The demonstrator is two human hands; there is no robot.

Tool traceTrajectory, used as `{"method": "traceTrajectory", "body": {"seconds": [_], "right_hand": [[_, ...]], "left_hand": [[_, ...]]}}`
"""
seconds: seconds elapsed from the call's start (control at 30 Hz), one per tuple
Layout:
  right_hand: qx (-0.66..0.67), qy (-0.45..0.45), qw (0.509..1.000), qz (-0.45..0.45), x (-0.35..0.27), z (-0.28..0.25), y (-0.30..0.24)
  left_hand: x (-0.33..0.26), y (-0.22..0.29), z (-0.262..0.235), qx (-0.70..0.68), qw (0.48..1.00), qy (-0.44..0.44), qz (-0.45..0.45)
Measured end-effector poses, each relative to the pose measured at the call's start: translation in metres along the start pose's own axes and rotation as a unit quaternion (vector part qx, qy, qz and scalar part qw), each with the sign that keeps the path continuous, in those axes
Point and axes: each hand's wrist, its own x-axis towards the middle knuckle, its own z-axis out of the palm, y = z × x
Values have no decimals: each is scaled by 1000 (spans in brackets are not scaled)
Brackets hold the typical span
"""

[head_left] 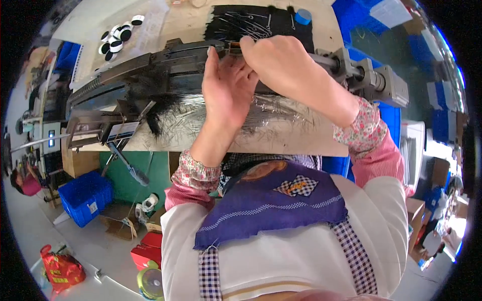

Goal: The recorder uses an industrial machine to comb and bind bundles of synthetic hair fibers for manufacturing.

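Note:
My left hand [228, 93] is turned palm up at the near side of a long dark metal machine [186, 62], its thumb raised and its fingers spread. Just right of it, my right hand [281, 62] is closed over the machine, thumb side toward my left fingers. Whatever its fingers pinch is hidden. Below both hands lie many thin metal wires [266, 113] in a loose heap. Black bristles [158, 105] cling to the machine's left part. Behind the hands, a black cloth [218, 30] carries several looped wire pieces [246, 22], some with dark brush ends.
A blue round cap [303, 16] sits at the cloth's right end. Several white-and-black short cylinders [118, 36] lie at the far left of the table. A metal shaft assembly [369, 78] extends right. Blue bins [86, 198] and a red bag [61, 268] stand on the floor.

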Motion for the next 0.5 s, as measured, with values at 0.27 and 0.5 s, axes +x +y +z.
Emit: {"method": "traceTrajectory", "body": {"seconds": [0.27,0.5], "right_hand": [[109,-65,988,83,-60,6,1],[117,-238,964,28,-127,70,6]], "left_hand": [[12,-32,-30,34,998,0,47],[-3,-68,-25,107,990,87,-10]]}}
